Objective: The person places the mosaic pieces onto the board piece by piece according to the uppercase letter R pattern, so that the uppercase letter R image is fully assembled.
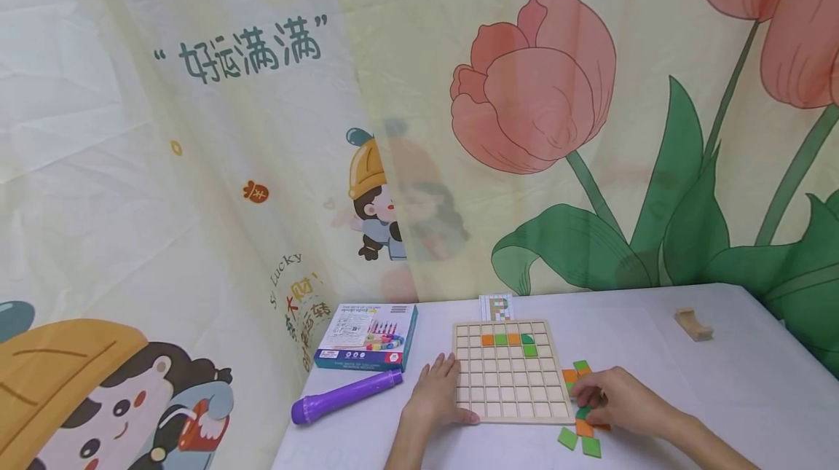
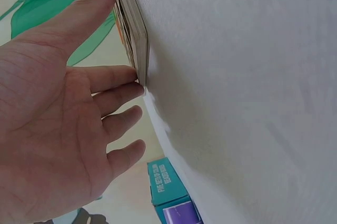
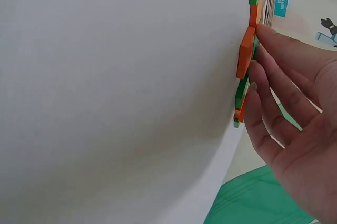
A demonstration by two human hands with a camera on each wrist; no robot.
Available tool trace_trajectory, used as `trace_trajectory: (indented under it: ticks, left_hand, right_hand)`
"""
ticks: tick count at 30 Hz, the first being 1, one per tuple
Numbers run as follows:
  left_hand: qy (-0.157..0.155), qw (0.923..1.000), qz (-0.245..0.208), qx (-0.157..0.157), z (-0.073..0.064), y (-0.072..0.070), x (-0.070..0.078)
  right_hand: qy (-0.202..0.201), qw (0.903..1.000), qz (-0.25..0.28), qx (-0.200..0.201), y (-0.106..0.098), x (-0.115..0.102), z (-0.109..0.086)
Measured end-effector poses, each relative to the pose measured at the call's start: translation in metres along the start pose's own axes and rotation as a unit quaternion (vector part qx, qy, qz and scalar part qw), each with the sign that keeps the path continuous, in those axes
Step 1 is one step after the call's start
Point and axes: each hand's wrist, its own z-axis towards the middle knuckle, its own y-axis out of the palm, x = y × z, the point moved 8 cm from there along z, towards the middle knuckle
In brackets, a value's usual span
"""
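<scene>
A square wooden grid board [image 1: 511, 386] lies on the table. In its upper rows sit orange and green tiles, among them an orange tile [image 1: 488, 339] and a green one [image 1: 529, 351]. My left hand [image 1: 434, 393] rests against the board's left side, thumb at the near edge; the left wrist view shows its fingertips touching the board's edge [image 2: 138, 40]. To the right of the board, my right hand [image 1: 619, 398] reaches over loose orange and green tiles. In the right wrist view its slightly bent fingers touch this cluster, close to an orange tile [image 3: 245, 53].
A small pattern card [image 1: 491, 307] lies behind the board. Left of it are a flat printed box [image 1: 367, 339] and a purple microphone-shaped object [image 1: 347, 397]. Loose green tiles [image 1: 591, 448] lie near the front, and a notched wooden block [image 1: 693, 325] stands back right. Printed curtains hang behind.
</scene>
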Motion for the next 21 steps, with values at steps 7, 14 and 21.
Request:
trace_trajectory:
  ticks: [7, 14, 21]
  left_hand:
    - [0.000, 1.0000, -0.003, -0.002, 0.001, 0.003, -0.001]
    - [0.000, 1.0000, -0.002, 0.001, 0.002, 0.002, -0.001]
    - [-0.003, 0.9999, -0.007, -0.008, 0.000, 0.002, -0.001]
  right_hand:
    - [0.014, 0.9994, -0.028, 0.015, -0.002, 0.001, 0.001]
    - [0.000, 1.0000, 0.002, 0.005, -0.007, -0.002, -0.002]
    - [0.018, 0.9994, 0.008, 0.029, -0.013, 0.001, -0.001]
